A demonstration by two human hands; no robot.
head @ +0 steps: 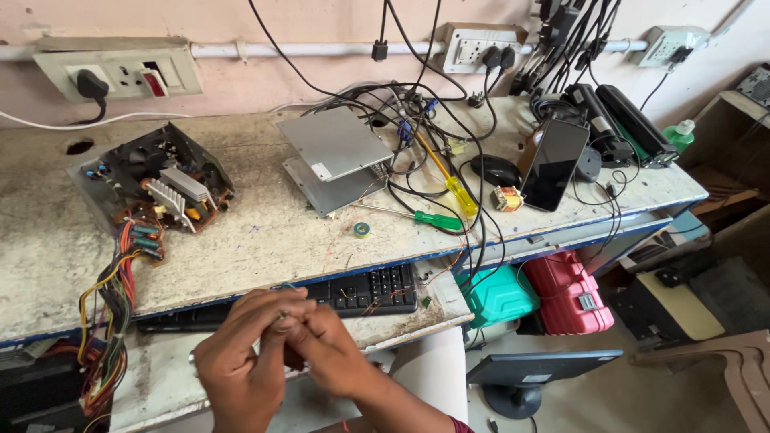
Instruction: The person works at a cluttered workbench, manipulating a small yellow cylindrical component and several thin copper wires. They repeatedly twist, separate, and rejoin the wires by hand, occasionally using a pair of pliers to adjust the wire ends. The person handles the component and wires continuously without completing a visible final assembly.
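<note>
My left hand (241, 357) and my right hand (329, 349) meet at the lower middle, fingertips pinched together on a tiny part (282, 314) that is too small to identify. They hover over the front of a black keyboard (361, 290) on a pull-out shelf. On the worn bench above lie an opened power supply (156, 186) with a bundle of coloured wires (120, 289), two grey metal cover plates (333, 144), a green-handled screwdriver (429, 219) and a yellow-handled screwdriver (453, 188).
A small tape roll (362, 230), a black mouse (496, 168), a phone (553, 164) and tangled black cables crowd the bench's right side. Wall sockets (120, 72) line the back. Green (497, 293) and red (565, 293) cases and a monitor (537, 373) sit below.
</note>
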